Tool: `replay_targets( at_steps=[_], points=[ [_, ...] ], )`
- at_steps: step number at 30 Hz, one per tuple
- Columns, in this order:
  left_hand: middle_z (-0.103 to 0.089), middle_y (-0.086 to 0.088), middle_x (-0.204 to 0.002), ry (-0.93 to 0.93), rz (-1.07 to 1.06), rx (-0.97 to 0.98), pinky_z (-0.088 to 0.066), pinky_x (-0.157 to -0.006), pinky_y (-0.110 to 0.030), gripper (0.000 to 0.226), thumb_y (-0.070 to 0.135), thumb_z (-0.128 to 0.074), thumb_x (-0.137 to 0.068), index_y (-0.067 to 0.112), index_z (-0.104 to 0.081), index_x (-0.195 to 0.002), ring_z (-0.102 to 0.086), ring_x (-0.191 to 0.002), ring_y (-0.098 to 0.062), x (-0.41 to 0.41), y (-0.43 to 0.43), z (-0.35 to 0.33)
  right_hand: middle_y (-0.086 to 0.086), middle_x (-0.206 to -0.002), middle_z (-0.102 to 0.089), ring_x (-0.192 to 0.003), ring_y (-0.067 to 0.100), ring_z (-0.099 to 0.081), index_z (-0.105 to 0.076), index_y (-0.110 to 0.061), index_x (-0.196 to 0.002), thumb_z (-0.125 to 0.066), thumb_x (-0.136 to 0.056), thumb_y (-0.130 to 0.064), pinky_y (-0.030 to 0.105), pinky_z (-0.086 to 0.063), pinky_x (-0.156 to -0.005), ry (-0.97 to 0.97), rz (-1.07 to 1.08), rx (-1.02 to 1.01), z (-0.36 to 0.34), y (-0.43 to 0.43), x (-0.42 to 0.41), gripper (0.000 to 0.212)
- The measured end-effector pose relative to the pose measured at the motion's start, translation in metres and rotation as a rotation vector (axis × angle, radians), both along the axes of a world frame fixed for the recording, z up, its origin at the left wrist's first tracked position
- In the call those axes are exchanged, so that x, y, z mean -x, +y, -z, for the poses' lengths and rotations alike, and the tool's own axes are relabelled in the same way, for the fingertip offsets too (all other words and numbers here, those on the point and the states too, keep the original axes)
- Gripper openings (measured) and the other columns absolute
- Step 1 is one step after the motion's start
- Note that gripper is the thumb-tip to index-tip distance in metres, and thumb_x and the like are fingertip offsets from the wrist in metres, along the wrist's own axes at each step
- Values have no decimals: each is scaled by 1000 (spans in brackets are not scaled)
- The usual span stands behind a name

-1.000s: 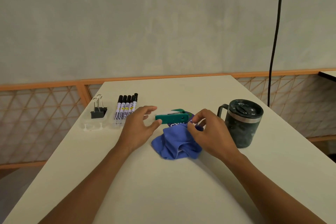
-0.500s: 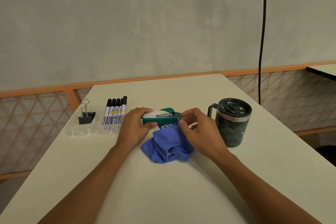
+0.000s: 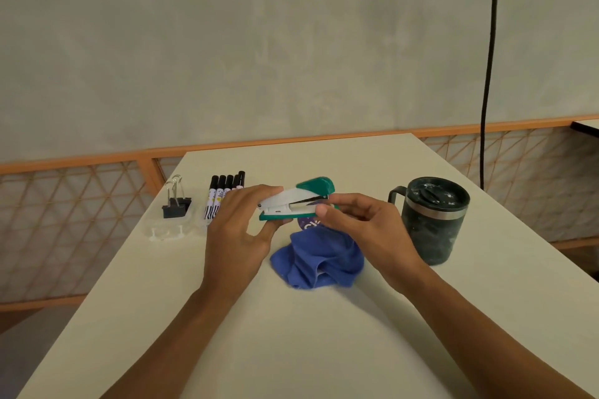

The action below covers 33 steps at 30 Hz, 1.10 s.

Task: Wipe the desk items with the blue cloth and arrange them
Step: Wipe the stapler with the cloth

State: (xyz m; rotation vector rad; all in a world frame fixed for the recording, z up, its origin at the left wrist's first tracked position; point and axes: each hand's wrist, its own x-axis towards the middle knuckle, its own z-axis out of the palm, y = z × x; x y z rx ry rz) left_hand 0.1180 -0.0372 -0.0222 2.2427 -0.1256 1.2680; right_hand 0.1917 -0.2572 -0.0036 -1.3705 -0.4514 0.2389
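A green and white stapler [image 3: 296, 201] is lifted a little above the white desk [image 3: 291, 334]. My left hand [image 3: 236, 233] grips its left end and my right hand [image 3: 366, 230] pinches its right end. Below the stapler the crumpled blue cloth [image 3: 319, 257] lies on the desk, and no hand touches it. A round purple item with white lettering [image 3: 308, 223] peeks out between cloth and stapler, mostly hidden.
Several black-capped markers [image 3: 223, 194] lie side by side in a clear tray [image 3: 168, 230] at the left, with a black binder clip [image 3: 175, 206] beside them. A dark lidded mug [image 3: 431, 220] stands to the right. A black cable [image 3: 487, 68] hangs by the wall.
Both hands took hold of the stapler and raised it off the desk; it now tilts with its white top showing. The cloth stayed where it was.
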Motion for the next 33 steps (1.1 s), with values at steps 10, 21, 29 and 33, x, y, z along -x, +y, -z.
replay_targets(
  at_steps=[10, 21, 29, 33],
  points=[
    [-78, -11, -126, 520, 383, 1096, -56, -107, -37, 31, 8, -73, -98, 14, -75, -129, -77, -114, -22, 14, 1, -15, -9, -118, -79, -107, 17, -78, -77, -17, -126, -88, -87, -17, 32, -65, -89, -652, 249, 107, 11, -6, 1, 40],
    [-76, -25, -123, 514, 484, 1404, -64, -96, -35, 35, 16, -81, -92, -5, -77, -119, -77, -113, -30, 16, -3, -18, -5, -127, -76, -114, 12, -74, -76, -10, -125, -84, -92, -10, 34, -65, -92, -1025, 265, 235, 26, 0, -4, 34],
    [-81, -18, -115, 397, 445, 1448, -67, -86, -35, 30, 14, -81, -93, 0, -78, -120, -78, -110, -28, 16, -15, -17, -20, -123, -75, -113, 6, -73, -71, -32, -127, -86, -92, -17, 31, -64, -92, -824, 193, 295, 31, 8, 3, 41],
    [-82, -15, -112, 361, 396, 1400, -66, -78, -31, 32, 17, -83, -92, 1, -77, -119, -81, -104, -25, 16, -21, -13, -16, -121, -76, -111, 9, -74, -74, -23, -124, -85, -93, -15, 30, -65, -88, -771, 209, 285, 33, 9, 4, 34]
  ],
)
